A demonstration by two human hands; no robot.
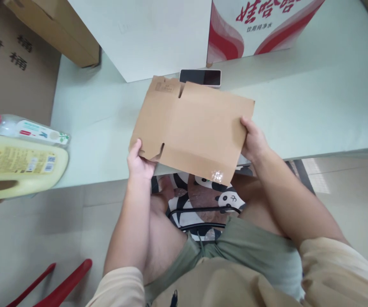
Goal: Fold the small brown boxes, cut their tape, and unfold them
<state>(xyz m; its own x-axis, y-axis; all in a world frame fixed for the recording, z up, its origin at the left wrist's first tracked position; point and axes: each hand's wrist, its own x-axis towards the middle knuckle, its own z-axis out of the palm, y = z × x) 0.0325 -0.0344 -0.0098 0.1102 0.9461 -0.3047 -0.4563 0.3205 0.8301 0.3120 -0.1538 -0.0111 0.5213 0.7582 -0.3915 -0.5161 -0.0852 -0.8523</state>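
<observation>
A flattened brown cardboard box (pixel 193 128) is held over the front edge of a pale table (pixel 314 115). My left hand (pixel 140 163) grips its lower left corner, thumb on top. My right hand (pixel 254 138) clasps its right edge, fingers hidden beneath the cardboard. A patch of clear tape shines near the box's lower right corner. Just beyond the box's far edge, a dark phone (pixel 200 77) lies on the table.
A red and white printed carton (pixel 250 25) and a white board (pixel 145 34) stand at the back. Brown cartons (pixel 14 55) fill the left. A yellow jug (pixel 17 164) and a clear bottle (pixel 24 128) lie at the table's left end. A red chair part (pixel 62 285) shows on the floor.
</observation>
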